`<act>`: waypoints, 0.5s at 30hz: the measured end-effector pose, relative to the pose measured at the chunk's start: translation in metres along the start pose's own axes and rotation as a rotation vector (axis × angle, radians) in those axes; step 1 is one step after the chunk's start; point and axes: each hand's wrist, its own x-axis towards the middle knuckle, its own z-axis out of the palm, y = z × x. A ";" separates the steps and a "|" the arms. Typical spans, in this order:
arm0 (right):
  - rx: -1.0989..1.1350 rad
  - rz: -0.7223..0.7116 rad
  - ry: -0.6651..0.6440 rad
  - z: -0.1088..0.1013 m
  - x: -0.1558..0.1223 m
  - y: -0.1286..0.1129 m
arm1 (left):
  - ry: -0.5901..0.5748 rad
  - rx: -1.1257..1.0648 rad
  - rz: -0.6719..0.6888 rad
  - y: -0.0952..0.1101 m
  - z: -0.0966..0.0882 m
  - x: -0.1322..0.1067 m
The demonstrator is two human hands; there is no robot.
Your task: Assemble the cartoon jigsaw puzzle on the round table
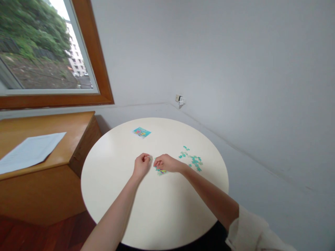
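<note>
My left hand (141, 164) is curled above the round white table (125, 202), pinching a small greenish puzzle piece (149, 158) at its fingertips. My right hand (165, 162) is closed with its fingers pressed down on a small joined cluster of teal and yellow puzzle pieces (160, 170). The two hands almost touch near the table's middle. Several loose teal puzzle pieces (192, 159) lie scattered just right of my right hand.
A small colourful picture card (141, 132) lies at the table's far side. A wooden desk (75, 129) with a sheet of paper (31, 150) stands at the left under a window (39, 52). A wall socket (179, 99) sits in the corner.
</note>
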 end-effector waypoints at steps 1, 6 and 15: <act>-0.024 0.000 -0.009 0.003 0.002 -0.001 | 0.001 -0.002 -0.004 0.000 0.000 0.000; -0.177 -0.062 -0.041 0.009 0.009 -0.006 | -0.006 0.011 0.002 0.000 0.000 0.001; -0.297 -0.055 -0.053 0.005 0.010 -0.014 | -0.041 -0.008 -0.011 -0.002 0.001 0.001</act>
